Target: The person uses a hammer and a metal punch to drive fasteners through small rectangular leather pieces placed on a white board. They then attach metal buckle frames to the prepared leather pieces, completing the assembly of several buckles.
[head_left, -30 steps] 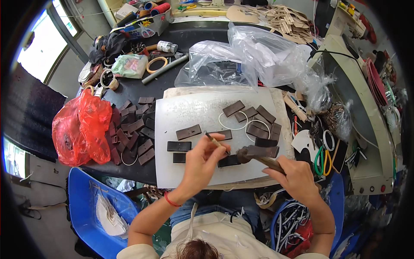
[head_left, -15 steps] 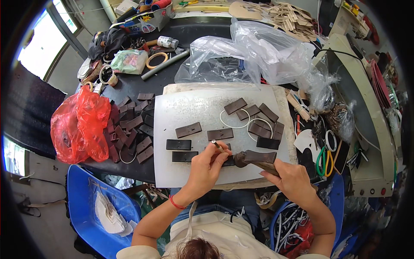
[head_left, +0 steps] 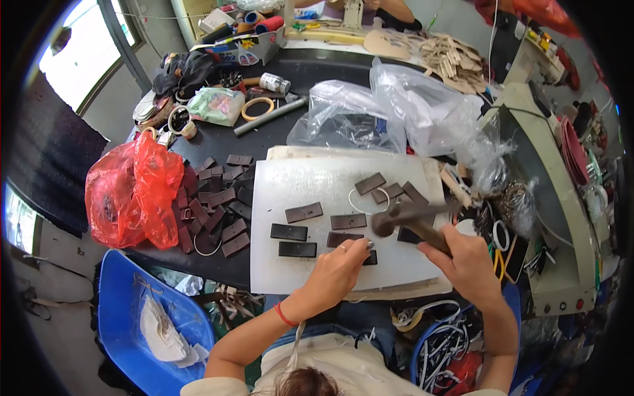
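My right hand point(head_left: 470, 264) grips a hammer point(head_left: 426, 232) by its handle, its dark worn metal head raised over the white board point(head_left: 277, 191). Between the closed fingers of my left hand point(head_left: 333, 272) is a slim metal punch point(head_left: 370, 245), mostly covered by the fingers. Under that hand a dark brown leather piece point(head_left: 370, 258) shows partly. Several like it lie flat on the board, among them a brown one point(head_left: 304, 212) and a darker one point(head_left: 288, 231). A thin white ring point(head_left: 352, 201) rests at the right, beside more pieces partly hidden by the hammer.
Left of the board sits a pile of brown pieces point(head_left: 221, 197) beside a red plastic bag point(head_left: 129, 198). Clear plastic bags point(head_left: 422, 112) lie behind it. Blue bins point(head_left: 119, 330) stand below the table. At the far edge another person's arm point(head_left: 396, 9) shows.
The hammer has risen off the spot beside my left hand, its head now higher and tilted. My left hand still holds the punch. The whole view has shifted slightly.
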The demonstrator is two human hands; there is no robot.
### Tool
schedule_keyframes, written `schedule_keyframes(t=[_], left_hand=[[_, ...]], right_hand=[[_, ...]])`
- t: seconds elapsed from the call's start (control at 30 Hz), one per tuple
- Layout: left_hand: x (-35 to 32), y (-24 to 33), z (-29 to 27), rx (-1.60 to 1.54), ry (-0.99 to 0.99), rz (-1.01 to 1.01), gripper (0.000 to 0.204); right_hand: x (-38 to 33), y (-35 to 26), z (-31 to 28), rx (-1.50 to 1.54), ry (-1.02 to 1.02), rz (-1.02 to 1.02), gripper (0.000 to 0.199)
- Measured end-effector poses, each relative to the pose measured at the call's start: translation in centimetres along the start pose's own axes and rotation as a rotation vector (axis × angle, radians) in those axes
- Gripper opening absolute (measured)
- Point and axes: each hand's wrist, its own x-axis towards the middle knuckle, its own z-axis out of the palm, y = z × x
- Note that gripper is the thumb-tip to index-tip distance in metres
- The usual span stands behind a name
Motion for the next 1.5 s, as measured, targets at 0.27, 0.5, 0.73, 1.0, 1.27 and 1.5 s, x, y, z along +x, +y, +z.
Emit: schedule_keyframes(t=[0.27, 0.5, 0.73, 1.0, 1.27, 1.5], left_hand=[[0.7, -0.9, -0.3, -0.673, 0.003, -0.479, 0.014], [0.2, -0.9, -1.2, -0.452, -0.144, -0.283, 0.012], [-0.6, 0.1, -0.9, -0.071, -0.139, 0.012, 0.016], [0.3, -0.2, -0.1, -0.111, -0.047, -0.066, 0.017], [2.0, -0.5, 1.0, 0.013, -0.068, 0.141, 0.031], [2.2, -2.5, -1.5, 0.538, -0.211, 0.211, 0.061]], right_hand=[[-4.7, 2.0, 3.4, -0.132, -0.148, -0.016, 0.039], [-4.6, 1.9, 3.6, -0.114, -0.154, 0.021, 0.039], [-3.8, 0.4, -0.8, 0.147, 0.262, 0.129, 0.01], [-3.3, 1.9, 0.7, -0.176, 0.172, -0.023, 0.026], [-6.7, 12.0, 5.3, -0.143, 0.45, 0.546, 0.024], [-2.7, 2.3, 8.4, 0.09, 0.393, -0.038, 0.029]])
